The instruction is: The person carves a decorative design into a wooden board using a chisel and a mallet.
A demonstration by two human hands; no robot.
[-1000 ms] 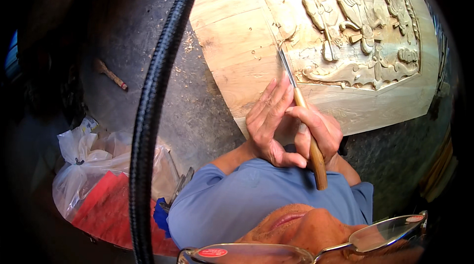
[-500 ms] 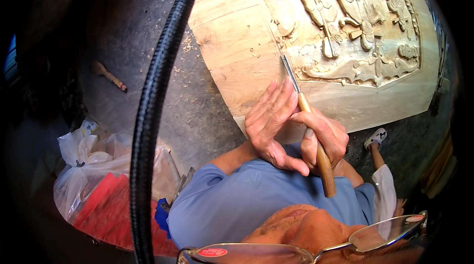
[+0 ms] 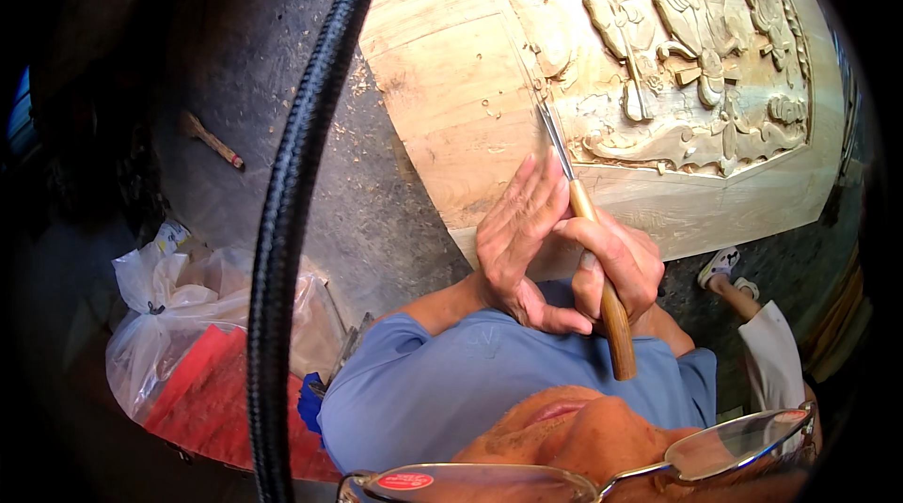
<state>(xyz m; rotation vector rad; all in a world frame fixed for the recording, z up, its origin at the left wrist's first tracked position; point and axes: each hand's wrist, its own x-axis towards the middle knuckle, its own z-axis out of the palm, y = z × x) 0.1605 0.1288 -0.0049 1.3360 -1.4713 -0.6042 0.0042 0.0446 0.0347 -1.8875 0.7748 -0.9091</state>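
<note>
The right hand curls around a wooden-handled carving chisel, apparently to control its angle, the steel tip over the plain border's inner edge on a relief-carved wooden panel. The left hand is flat, fingers straight beside the shank, perhaps steadying it; contact is unclear

A chisel is held slantwise near the middle of the frame, its rounded brown wooden handle pointed to the lower right, its slim metal blade to the upper left. A pale wooden panel is spread across the upper right, plain toward its left edge and covered by raised relief carving farther right. Whether it is touched by the blade's tip cannot quite be made out.
</note>
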